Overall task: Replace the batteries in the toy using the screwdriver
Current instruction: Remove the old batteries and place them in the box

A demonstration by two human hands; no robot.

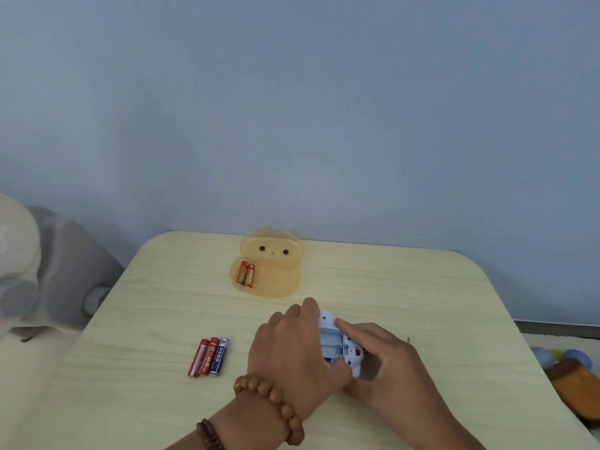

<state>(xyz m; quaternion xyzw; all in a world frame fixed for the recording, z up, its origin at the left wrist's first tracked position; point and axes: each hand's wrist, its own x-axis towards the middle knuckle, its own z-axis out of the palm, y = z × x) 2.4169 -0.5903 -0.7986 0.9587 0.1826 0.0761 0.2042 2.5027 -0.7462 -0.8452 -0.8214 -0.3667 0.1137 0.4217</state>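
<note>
A small white toy (334, 342) lies on the wooden table (389, 287) with its battery bay open and facing up. My left hand (292, 349) grips the toy from the left, thumb at its near end. My right hand (386, 362) holds it from the right, with the forefinger laid on its upper edge. Three batteries (209, 356), two red and one blue, lie side by side to the left of my hands. Two orange batteries (246, 273) rest in an orange bear-shaped tray (279, 280) at the back. A thin metal tip (408, 339) shows behind my right hand; I cannot tell what it is.
A grey and cream cushion (48, 264) sits off the table's left edge. Coloured objects (571, 371) lie beyond the right edge. A pale blue wall stands just behind the table.
</note>
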